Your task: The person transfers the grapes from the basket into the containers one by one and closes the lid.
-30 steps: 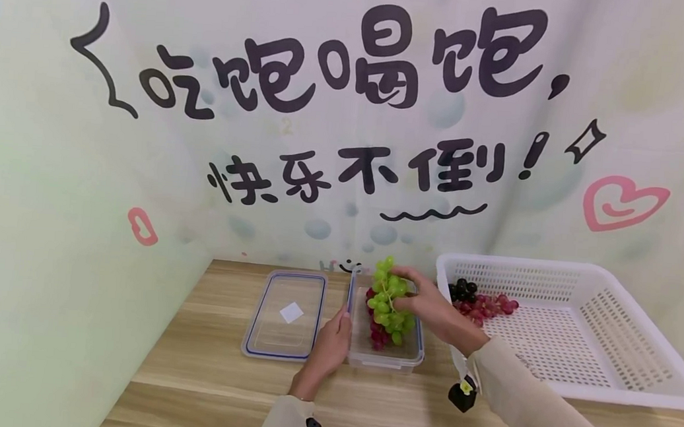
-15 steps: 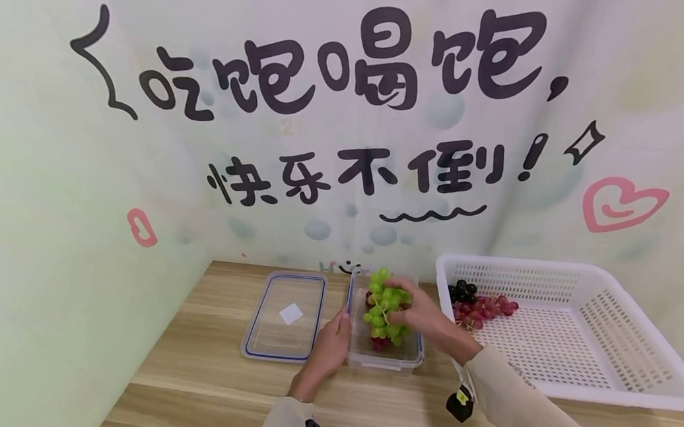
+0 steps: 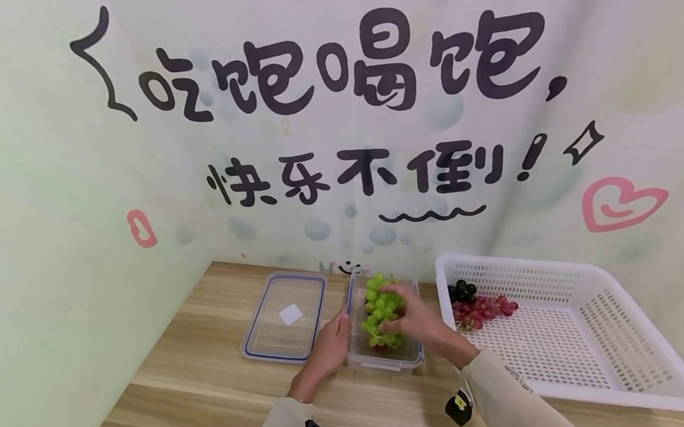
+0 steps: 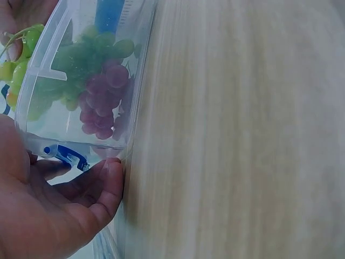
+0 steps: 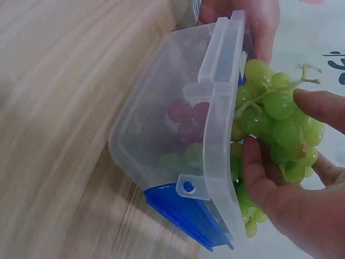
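Note:
A clear plastic food container (image 3: 383, 362) with blue clips stands on the table. At its left side my left hand (image 3: 331, 344) steadies it, the thumb up at the rim and the fingers curled against the outer wall. My right hand (image 3: 416, 319) holds a bunch of green grapes (image 5: 285, 121) partly inside the container's opening, fingers and thumb around it. Through the wall, red grapes (image 4: 102, 105) show low in the container, with green ones beside and above them. From the head view the red bunch is almost covered by the green one.
The container's lid (image 3: 276, 334), blue-edged with a white label (image 3: 290, 314), lies to the left. A white perforated basket (image 3: 615, 394) stands at the right, holding black grapes (image 3: 463, 291) and red grapes (image 3: 485, 309). A printed wall cloth (image 3: 340, 233) hangs behind the table.
The right hand has lowered the green grapes into the container, over the red grapes, and shifted slightly left. The left hand, lid and basket have stayed in place.

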Demonstrator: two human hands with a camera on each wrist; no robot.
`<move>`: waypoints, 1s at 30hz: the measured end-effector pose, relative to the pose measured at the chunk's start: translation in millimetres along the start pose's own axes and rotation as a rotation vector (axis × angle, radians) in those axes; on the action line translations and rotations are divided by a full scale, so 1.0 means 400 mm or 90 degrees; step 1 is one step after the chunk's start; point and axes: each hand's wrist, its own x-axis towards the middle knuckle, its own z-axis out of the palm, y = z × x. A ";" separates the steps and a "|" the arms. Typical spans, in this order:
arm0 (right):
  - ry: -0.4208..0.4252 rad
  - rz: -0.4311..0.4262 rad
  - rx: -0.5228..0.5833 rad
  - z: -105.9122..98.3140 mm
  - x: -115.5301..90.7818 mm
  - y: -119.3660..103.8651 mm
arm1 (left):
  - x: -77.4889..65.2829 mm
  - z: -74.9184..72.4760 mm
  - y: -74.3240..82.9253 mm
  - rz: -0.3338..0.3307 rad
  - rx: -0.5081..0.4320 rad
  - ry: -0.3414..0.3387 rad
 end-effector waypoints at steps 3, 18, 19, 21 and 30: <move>-0.005 -0.011 -0.028 0.003 -0.001 0.001 | 0.000 0.001 -0.001 0.001 0.003 -0.001; -0.009 0.006 0.020 0.000 0.000 0.004 | 0.000 -0.001 -0.004 -0.001 -0.024 -0.028; -0.011 0.007 0.023 -0.003 0.001 0.004 | -0.001 -0.001 -0.004 -0.006 -0.027 -0.030; -0.013 0.008 0.028 -0.010 0.000 -0.001 | 0.000 -0.002 -0.003 -0.007 -0.027 -0.030; 0.006 0.030 0.009 -0.049 -0.007 -0.017 | 0.000 -0.003 0.004 -0.013 -0.027 -0.030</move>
